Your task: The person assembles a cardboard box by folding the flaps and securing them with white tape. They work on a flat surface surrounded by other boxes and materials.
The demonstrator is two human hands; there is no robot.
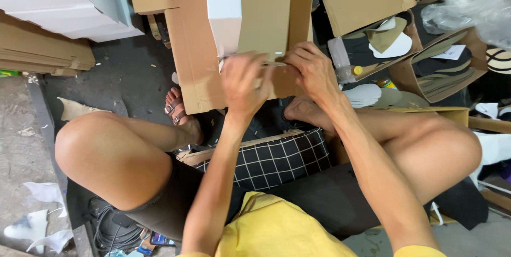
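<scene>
I sit cross-legged on the floor with a tall cardboard box [264, 17] standing in front of me; it is brown with a white panel [223, 6]. My right hand [314, 70] rests on the box's lower part and pinches a thin pale strip [275, 63] that runs along the box's face. My left hand [244, 84] is blurred, fingers curled, over the strip's other end; its grip is unclear. A larger flat brown cardboard sheet [194, 49] lies under the box.
Flattened cardboard [37, 49] and white boxes [69, 1] are stacked at the left. Open cartons of shoe insoles [442, 70] and a plastic bag [474, 6] crowd the right. A black checked cushion [277, 158] lies in my lap. Paper scraps [37, 219] and cables [114, 230] lie bottom left.
</scene>
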